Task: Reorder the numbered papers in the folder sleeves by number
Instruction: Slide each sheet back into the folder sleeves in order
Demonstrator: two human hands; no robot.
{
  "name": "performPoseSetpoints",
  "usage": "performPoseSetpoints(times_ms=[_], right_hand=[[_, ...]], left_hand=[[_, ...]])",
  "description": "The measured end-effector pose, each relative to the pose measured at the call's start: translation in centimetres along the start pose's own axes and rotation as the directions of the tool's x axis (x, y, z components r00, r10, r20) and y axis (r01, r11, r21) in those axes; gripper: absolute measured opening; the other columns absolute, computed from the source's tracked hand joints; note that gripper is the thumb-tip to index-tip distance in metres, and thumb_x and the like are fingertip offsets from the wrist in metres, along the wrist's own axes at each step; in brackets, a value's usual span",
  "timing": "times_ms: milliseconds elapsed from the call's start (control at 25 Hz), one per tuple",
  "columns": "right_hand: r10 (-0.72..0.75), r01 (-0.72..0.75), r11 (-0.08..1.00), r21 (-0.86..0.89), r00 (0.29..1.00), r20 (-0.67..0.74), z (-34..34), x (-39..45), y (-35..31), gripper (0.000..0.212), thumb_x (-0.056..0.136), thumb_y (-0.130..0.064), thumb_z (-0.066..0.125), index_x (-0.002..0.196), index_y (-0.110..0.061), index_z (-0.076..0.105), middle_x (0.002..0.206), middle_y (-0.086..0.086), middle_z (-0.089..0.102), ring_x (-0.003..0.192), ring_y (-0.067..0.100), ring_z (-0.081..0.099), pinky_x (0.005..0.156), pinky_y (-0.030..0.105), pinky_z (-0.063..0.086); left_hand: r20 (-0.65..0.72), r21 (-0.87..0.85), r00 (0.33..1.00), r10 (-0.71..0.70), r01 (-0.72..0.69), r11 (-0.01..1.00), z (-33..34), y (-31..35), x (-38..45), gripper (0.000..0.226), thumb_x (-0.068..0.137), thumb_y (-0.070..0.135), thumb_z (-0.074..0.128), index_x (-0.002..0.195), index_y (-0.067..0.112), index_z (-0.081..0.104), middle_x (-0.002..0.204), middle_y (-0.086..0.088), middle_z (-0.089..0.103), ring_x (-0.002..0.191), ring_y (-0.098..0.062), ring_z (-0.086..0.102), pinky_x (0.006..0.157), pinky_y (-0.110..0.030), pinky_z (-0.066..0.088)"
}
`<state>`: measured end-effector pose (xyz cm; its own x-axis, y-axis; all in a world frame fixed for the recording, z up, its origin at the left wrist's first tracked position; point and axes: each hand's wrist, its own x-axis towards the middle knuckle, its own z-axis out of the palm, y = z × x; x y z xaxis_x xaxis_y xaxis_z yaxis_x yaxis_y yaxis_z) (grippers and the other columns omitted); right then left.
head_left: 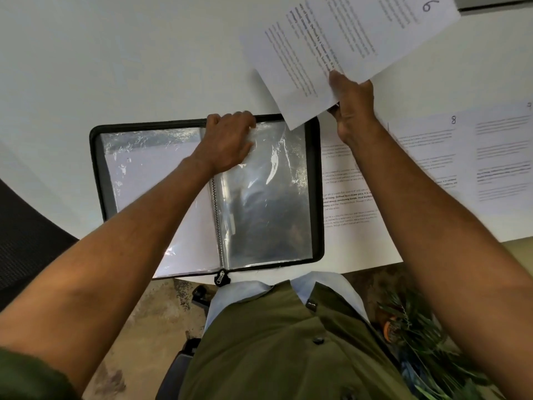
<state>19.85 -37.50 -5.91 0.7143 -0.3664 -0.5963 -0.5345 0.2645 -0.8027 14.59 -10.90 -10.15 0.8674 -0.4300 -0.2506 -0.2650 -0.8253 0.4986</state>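
A black zip folder (96, 168) lies open on the white table, its clear plastic sleeves (268, 203) showing on both sides of the spine. My left hand (227, 142) grips the top edge of the right-hand sleeve near the spine. My right hand (353, 108) pinches the lower edge of a printed paper numbered 6 (346, 44) and holds it raised above the folder's top right corner. The left-hand sleeve (138, 174) holds a white sheet.
Loose printed papers lie on the table to the right of the folder, one numbered 8 (427, 151), another (504, 157) beside it and one (346, 197) partly under my right forearm. The table's front edge (375, 264) runs just below them. A dark chair (26, 241) sits at left.
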Motion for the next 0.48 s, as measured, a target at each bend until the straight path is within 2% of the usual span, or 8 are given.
performPoseSetpoints(times_ms=[80,240,400,480], right_hand=[[0.0,-0.001,1.0,0.002,1.0,0.007,0.3,0.7,0.0,0.035,0.089,-0.006,0.077,0.122,-0.01,0.066,0.117,0.01,0.073,0.104,0.027,0.071,0.09,0.048,0.061],[0.01,-0.011,0.999,0.034,1.0,0.028,1.2,2.1,0.0,0.034,0.088,-0.006,0.079,0.119,-0.01,0.066,0.115,0.01,0.074,0.101,0.025,0.072,0.083,0.044,0.063],[0.032,-0.032,0.999,0.014,0.999,0.034,2.6,3.1,0.6,0.042,0.086,-0.007,0.081,0.123,-0.004,0.061,0.116,0.013,0.073,0.103,0.028,0.073,0.087,0.049,0.062],[0.035,-0.035,0.999,0.002,0.997,0.065,3.3,3.2,1.2,0.038,0.086,-0.005,0.08,0.12,-0.005,0.062,0.116,0.014,0.073,0.104,0.028,0.073,0.087,0.05,0.062]], left_hand=[[-0.011,-0.047,0.998,-0.067,0.066,0.997,-0.1,0.0,0.8,0.037,0.091,0.025,0.064,0.125,0.02,0.05,0.11,-0.001,0.059,0.105,-0.025,0.056,0.097,-0.044,0.029],[0.026,0.001,0.995,-0.1,0.1,0.995,-0.1,0.2,2.0,0.008,0.094,0.027,0.056,0.098,0.025,0.063,0.097,0.003,0.06,0.095,-0.022,0.058,0.089,-0.04,0.026],[-0.055,0.042,0.991,-0.12,0.122,0.992,0.8,1.0,1.4,0.01,0.097,0.024,0.051,0.093,0.024,0.061,0.091,0.004,0.066,0.088,-0.024,0.06,0.087,-0.037,0.025],[-0.104,0.042,0.983,-0.15,0.155,0.987,1.3,1.4,0.7,0.012,0.097,0.023,0.049,0.095,0.024,0.061,0.09,0.005,0.067,0.089,-0.023,0.059,0.087,-0.037,0.024]])
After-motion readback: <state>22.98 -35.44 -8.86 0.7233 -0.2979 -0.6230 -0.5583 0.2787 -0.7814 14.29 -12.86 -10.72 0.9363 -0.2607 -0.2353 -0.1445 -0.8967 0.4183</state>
